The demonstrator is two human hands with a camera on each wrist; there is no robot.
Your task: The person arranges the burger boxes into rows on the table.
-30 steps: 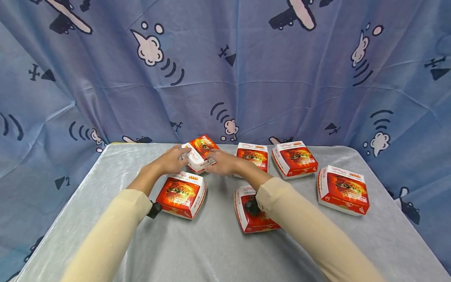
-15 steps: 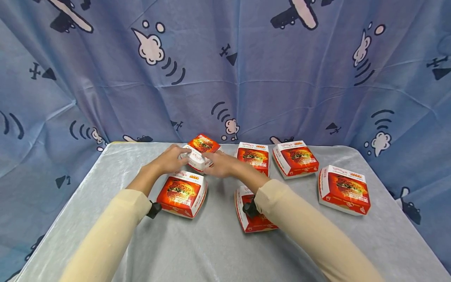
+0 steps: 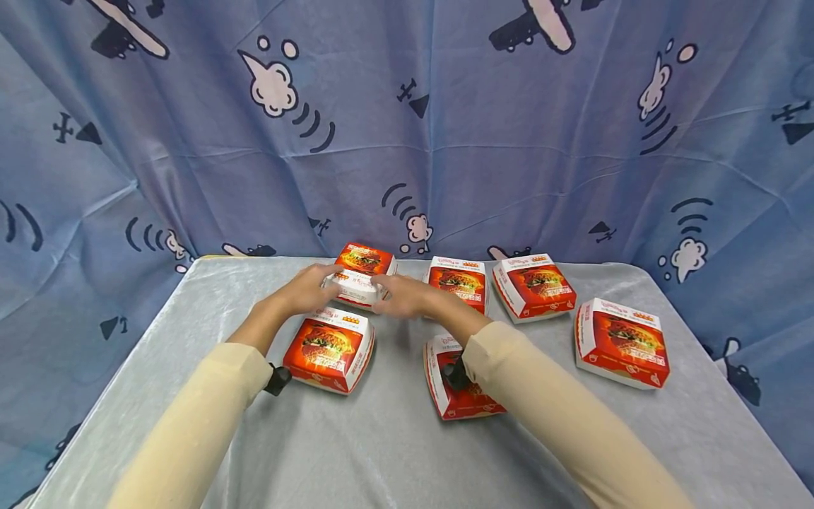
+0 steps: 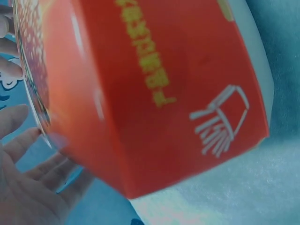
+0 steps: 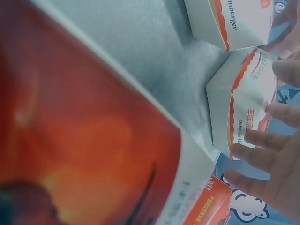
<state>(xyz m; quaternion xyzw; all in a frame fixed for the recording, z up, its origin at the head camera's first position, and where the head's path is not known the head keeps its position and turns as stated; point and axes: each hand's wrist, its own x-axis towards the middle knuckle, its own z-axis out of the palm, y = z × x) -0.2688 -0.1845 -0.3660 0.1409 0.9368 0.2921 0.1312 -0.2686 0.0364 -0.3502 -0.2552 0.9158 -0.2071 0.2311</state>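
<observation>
Burger box, far left (image 3: 362,275): 1, red and white, closed, burger picture on the lid, white printed side towards the viewer. Located at the back left of the grey surface (image 3: 356,452), between the 2 hands. It appeared to rest on the cloth, though its underside was partly hidden.

Left hand (image 3: 310,290): 1, at the left side of that box, thumb apart from the lightly bent, spread fingers; touching the side, not wrapped round it.

Right hand (image 3: 403,294): 1, at the right side of the same box, fingers extended and fanned, tips against the carton, no fist made.

Further boxes, same print, 5: near-left box (image 3: 327,351), just in front of the first and below the left wrist; front-centre box (image 3: 464,406), partly covered by the right forearm; back-centre box (image 3: 456,283), behind that forearm; back-right box (image 3: 534,288), beside it, set at a slant; far-right box (image 3: 622,344), nearer the right edge.

Sleeves, 2, cream (image 3: 191,424), with a dark wrist device (image 3: 278,379) at each cuff. Backdrop: blue curtain (image 3: 356,141), printed with planes and clouds.
</observation>
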